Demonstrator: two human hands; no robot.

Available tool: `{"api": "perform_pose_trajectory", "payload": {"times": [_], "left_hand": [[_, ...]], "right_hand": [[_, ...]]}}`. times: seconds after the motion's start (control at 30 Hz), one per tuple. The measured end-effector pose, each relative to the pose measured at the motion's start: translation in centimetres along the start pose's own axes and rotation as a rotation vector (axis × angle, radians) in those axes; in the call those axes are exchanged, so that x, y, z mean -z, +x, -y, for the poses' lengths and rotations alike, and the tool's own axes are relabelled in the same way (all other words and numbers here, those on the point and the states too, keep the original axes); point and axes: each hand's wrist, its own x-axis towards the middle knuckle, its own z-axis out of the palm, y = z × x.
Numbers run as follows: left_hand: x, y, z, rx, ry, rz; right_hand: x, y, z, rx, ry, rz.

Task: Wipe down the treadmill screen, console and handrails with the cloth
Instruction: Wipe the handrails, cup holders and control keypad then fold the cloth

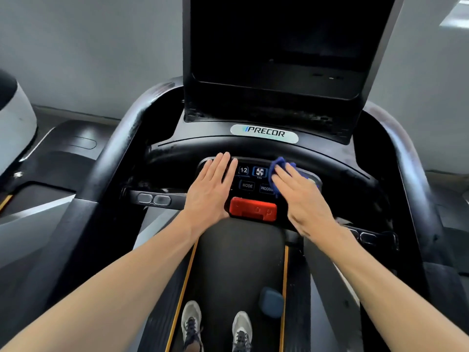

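Note:
The treadmill's dark screen (279, 47) stands upright above the black console (253, 148), which carries a silver brand badge. On the button panel (247, 185), my right hand (302, 199) presses a blue cloth (278, 165) flat against the right side; most of the cloth is hidden under my palm and fingers. My left hand (210, 189) lies flat on the panel's left side, fingers together, holding nothing. A red stop bar (252, 208) sits between my wrists. The left handrail (111, 153) and the right handrail (403, 158) curve down either side.
A short crossbar with two oval sensor pads (153, 199) juts out left of the panel. My two grey shoes (215, 326) stand on the belt, with a small blue object (270, 302) beside them. A white and black machine (12, 118) stands at the far left.

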Motion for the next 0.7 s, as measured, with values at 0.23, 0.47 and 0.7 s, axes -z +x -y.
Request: {"api": "perform_pose_trajectory", "payload": {"times": [0.23,0.47,0.7], "left_hand": [[0.1,0.0,0.0,0.006,0.048,0.024],[0.0,0.0,0.1,0.005,0.069,0.014],[-0.4,0.0,1.3,-0.002,0.032,-0.033]], "right_hand": [[0.7,2.6,1.5,-0.006,0.023,-0.047],[-1.3,1.4,3.4,0.145,-0.002,0.084],[-0.9,-0.1,-0.7,0.264,-0.052,0.148]]}}
